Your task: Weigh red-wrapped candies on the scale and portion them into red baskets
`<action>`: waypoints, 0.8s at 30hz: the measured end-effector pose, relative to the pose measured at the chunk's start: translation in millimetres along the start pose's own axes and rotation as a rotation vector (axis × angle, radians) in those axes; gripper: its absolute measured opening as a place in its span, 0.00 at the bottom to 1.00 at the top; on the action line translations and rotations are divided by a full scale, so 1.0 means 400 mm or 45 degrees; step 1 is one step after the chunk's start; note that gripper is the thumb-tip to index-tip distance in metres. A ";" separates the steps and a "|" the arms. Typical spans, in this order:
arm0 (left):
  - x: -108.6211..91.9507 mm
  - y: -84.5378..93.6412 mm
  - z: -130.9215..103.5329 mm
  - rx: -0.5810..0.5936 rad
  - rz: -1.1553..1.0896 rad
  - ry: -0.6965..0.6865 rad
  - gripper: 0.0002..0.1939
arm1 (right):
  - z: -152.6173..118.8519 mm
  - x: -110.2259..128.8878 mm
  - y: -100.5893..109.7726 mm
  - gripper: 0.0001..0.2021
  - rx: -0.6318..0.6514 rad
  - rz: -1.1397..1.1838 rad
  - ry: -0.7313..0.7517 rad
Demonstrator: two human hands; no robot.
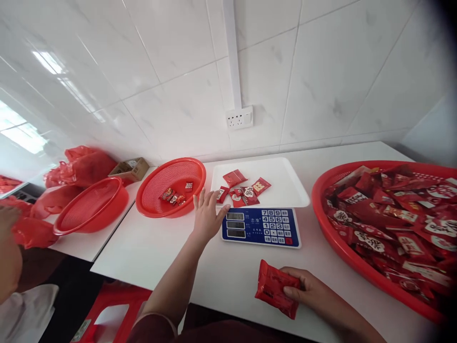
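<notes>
My left hand (207, 216) is open with its fingers spread, at the left edge of the white scale tray (285, 183) and beside the blue keypad panel (262, 227). Several red packets (250, 193) lie on the left half of that tray. Closer to me, my right hand (300, 288) grips a red packet (274, 288) above the white table. To the right, a large red basket (319, 200) is heaped with red packets (378, 219). A smaller red basket (143, 197) left of the scale holds several small packets (173, 196).
On the far left are another red basket (89, 207), red plastic bags (85, 166) and a cardboard box (134, 169). Another person's arm (9, 257) shows at the left edge. A red stool (110, 312) stands below the table.
</notes>
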State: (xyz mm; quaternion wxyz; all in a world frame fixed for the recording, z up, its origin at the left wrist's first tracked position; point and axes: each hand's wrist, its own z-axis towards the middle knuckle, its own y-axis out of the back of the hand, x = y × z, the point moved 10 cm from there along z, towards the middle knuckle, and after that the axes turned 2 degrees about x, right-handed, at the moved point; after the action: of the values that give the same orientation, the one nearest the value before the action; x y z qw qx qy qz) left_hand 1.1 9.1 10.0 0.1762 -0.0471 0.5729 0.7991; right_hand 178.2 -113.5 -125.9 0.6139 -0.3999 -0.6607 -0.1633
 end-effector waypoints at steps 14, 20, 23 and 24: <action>-0.147 -0.067 0.088 0.272 -0.081 -0.230 0.32 | 0.002 0.011 0.000 0.21 -0.027 -0.039 0.019; -0.192 -0.166 0.204 0.504 -0.050 -0.293 0.36 | -0.004 0.018 0.005 0.19 -0.075 -0.036 0.026; -0.193 -0.196 0.225 0.559 -0.016 -0.327 0.32 | -0.007 0.016 0.015 0.19 -0.112 -0.035 0.054; -0.192 -0.197 0.227 0.553 -0.008 -0.342 0.30 | -0.007 0.014 0.017 0.18 -0.121 -0.034 0.062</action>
State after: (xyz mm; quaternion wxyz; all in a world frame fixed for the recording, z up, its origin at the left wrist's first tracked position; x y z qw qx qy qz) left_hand 110.7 98.6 -8.9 0.2593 0.0965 0.7024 0.6558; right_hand 185.4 -109.3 -122.0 0.6080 -0.4154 -0.6424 -0.2124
